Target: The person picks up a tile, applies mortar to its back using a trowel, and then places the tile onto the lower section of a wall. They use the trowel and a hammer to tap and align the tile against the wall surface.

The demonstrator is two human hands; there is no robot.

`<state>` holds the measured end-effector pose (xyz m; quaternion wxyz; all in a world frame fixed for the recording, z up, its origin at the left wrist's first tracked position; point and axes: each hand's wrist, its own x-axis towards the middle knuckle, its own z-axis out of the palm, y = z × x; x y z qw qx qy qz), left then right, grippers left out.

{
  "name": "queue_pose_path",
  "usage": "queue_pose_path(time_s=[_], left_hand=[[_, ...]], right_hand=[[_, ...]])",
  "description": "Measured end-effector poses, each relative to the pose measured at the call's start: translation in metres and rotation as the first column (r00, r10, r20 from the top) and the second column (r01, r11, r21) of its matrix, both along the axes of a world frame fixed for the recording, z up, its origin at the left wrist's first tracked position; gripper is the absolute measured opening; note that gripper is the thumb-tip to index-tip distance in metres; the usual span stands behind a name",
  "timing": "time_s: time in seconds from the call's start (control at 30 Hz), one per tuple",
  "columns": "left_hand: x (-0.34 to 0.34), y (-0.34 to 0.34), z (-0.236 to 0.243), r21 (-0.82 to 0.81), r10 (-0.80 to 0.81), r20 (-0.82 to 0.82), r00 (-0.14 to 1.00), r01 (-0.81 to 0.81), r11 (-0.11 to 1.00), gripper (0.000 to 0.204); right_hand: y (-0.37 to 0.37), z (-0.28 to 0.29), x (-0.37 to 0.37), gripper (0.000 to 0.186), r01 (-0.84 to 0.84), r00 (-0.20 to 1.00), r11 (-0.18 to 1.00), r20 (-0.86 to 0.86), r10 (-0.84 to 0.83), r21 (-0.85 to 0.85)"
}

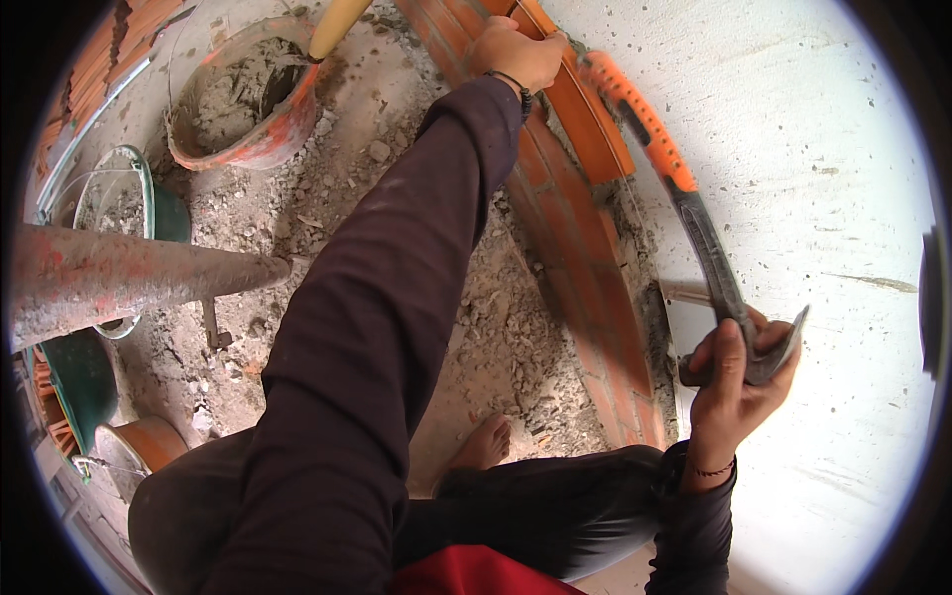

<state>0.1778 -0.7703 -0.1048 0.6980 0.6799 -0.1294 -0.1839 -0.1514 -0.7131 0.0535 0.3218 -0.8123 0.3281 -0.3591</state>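
Observation:
My left hand, reaching far forward, is closed on the upper part of an orange brick. That brick lies along the top of a low brick wall built beside the white wall. In my right hand, at the right, is a hammer gripped by its dark metal head. A pointed end of the head sticks out past my fingers. The hammer's orange and black handle points away from me, its butt close to the brick near my left hand; whether they touch I cannot tell.
A red-orange bucket of wet mortar, with a wooden-handled tool over it, stands at the far left. Green buckets and a round post are at the left. Rubble covers the floor. The white wall bounds the right.

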Motion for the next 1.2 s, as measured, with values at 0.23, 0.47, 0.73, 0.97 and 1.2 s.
queue_pose_path(time_s=[0.23,0.47,0.73,0.97,1.2], left_hand=[[-0.004,0.006,0.01,-0.033,0.002,-0.048,0.999,-0.003,0.999,0.065],[-0.003,0.007,0.012,-0.023,-0.012,-0.067,0.998,0.01,1.0,0.065],[-0.004,0.004,0.008,-0.095,-0.003,-0.087,0.996,-0.005,0.995,0.067],[-0.021,0.005,0.005,-0.041,0.102,0.099,0.99,-0.099,0.994,0.076],[-0.108,0.015,0.015,-0.036,0.217,0.206,0.954,-0.214,0.976,0.077]], right_hand=[[-0.001,0.0,0.003,0.031,-0.009,0.996,1.0,0.089,0.01,-0.015],[0.0,0.001,0.003,0.029,-0.009,0.996,1.0,0.087,0.009,0.0],[-0.001,0.005,0.0,0.028,-0.018,0.999,1.0,0.037,0.017,0.017],[-0.002,0.012,-0.001,0.026,-0.021,0.989,1.0,0.149,0.022,-0.008],[-0.014,0.02,0.031,0.027,-0.077,0.984,0.996,0.154,0.084,-0.054]])
